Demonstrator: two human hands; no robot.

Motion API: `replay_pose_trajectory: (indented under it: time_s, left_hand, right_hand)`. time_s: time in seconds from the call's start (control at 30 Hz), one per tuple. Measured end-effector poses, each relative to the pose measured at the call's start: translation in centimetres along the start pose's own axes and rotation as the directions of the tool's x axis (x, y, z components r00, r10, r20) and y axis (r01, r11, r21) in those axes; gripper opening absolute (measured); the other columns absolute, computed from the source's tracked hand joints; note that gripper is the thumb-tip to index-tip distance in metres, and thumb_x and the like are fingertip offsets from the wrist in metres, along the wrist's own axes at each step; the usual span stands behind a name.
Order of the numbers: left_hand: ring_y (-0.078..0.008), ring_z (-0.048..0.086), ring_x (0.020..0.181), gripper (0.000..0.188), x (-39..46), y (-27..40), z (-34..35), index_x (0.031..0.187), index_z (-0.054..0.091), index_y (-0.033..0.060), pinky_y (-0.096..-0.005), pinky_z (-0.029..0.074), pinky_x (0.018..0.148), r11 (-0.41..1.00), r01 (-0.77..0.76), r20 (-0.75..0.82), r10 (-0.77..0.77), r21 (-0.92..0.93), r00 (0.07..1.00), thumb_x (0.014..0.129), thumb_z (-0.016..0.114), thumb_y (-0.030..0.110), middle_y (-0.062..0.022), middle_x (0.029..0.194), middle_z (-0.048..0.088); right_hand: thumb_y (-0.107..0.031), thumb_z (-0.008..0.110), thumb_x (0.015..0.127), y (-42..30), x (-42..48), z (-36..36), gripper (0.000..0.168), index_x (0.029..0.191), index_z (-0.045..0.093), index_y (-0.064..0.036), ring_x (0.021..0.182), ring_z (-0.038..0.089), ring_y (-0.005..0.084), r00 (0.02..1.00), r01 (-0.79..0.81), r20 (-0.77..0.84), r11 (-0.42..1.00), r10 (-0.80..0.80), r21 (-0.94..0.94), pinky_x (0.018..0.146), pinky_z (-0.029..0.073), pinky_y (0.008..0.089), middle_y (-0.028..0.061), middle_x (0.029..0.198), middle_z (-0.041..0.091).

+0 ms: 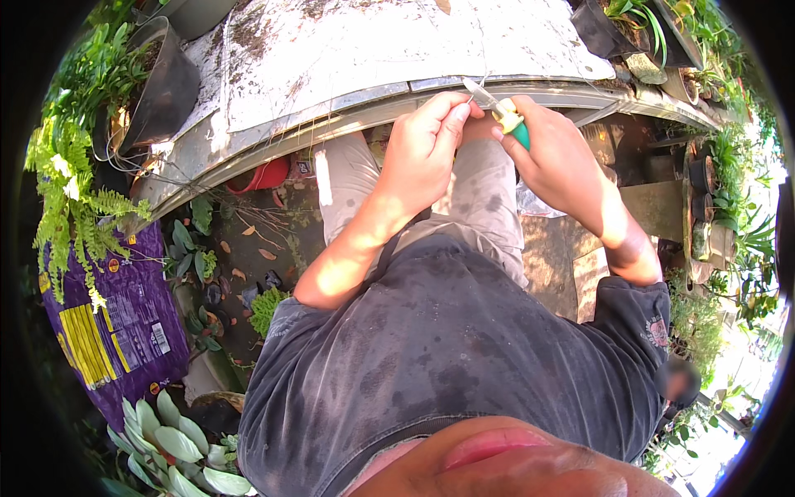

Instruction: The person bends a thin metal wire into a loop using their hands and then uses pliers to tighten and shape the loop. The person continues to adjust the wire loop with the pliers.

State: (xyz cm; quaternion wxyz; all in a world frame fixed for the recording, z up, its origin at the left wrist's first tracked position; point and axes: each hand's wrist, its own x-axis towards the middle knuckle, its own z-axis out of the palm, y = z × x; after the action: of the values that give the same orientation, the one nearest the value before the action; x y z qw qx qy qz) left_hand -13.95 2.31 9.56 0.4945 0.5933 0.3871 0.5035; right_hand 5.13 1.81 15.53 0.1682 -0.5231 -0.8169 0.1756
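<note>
My right hand is closed around the green and yellow handle of a small knife. Its short metal blade points up and to the left, towards my other hand. Between the thumb and fingers of my left hand is the end of a thin stem or wire, too fine to name surely. The blade lies right beside this thin piece; whether they touch I cannot tell. Both hands are just before the near edge of a table covered with a white sheet.
The table's metal edge curves across in front of me. Black plant pots stand on its left and right. A purple printed sack and a red container are lower left. A blurred person appears at right.
</note>
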Motion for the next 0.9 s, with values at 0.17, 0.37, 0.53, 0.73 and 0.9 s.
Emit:
replay_pose_trajectory:
  time_s: [0.17,0.37,0.53,0.73,0.9]
  left_hand:
    - [-0.0049,0.04,0.057,0.023,0.1,-1.0,0.0,0.1,0.066,-0.0002,-0.0249,0.034,0.053,0.974,-0.204,-0.029,0.208,0.101,0.978,0.106,0.051,0.016,0.0013,0.062,0.049]
    - [-0.0095,0.049,0.058,0.019,0.9,-1.9,-0.2,0.098,0.066,-0.0006,-0.0266,0.04,0.054,0.919,-0.376,-0.047,0.384,0.118,0.922,0.104,0.054,0.013,-0.0026,0.067,0.055]
    - [-0.0218,0.063,0.059,0.012,2.0,-2.3,-1.6,0.094,0.065,0.0007,-0.032,0.048,0.056,0.869,-0.436,0.001,0.448,0.235,0.894,0.1,0.058,0.009,-0.0109,0.074,0.066]
    - [-0.0194,0.055,0.052,0.014,2.9,-2.3,-2.8,0.092,0.063,0.0017,-0.0314,0.042,0.05,0.8,-0.418,-0.048,0.483,0.431,0.874,0.101,0.056,0.009,-0.0086,0.066,0.06]
    - [-0.0074,0.037,0.053,0.025,2.6,-2.2,-4.1,0.09,0.063,0.0015,-0.027,0.032,0.05,0.996,-0.009,-0.167,-0.006,-0.093,0.986,0.105,0.051,0.017,0.0032,0.061,0.045]
  right_hand:
    - [-0.026,0.061,0.098,0.5,0.9,-2.0,0.026,0.097,0.06,0.001,0.074,0.065,0.0365,0.968,-0.079,0.249,0.961,0.01,0.266,0.068,0.05,0.0418,0.0179,0.076,0.065]
    - [-0.031,0.06,0.1,2.2,1.6,-1.9,0.03,0.101,0.064,-0.001,0.074,0.064,0.0102,0.839,-0.39,0.543,0.661,-0.031,0.641,0.061,0.048,0.0277,0.004,0.079,0.066]
    - [-0.031,0.059,0.099,1.4,1.6,-0.5,0.031,0.104,0.063,0.0,0.075,0.065,0.0128,0.834,-0.496,0.552,0.436,-0.003,0.751,0.067,0.052,0.0275,0.0052,0.084,0.068]
    - [-0.017,0.059,0.099,2.1,1.3,2.5,0.022,0.112,0.061,0.0,0.09,0.064,0.0141,0.942,-0.265,0.332,0.721,0.051,0.64,0.082,0.051,0.0297,0.0058,0.094,0.068]
    - [-0.014,0.058,0.099,0.7,0.1,1.7,0.021,0.115,0.059,0.0,0.097,0.063,0.0153,0.958,-0.202,0.279,0.846,0.066,0.493,0.09,0.049,0.0325,0.0057,0.1,0.068]
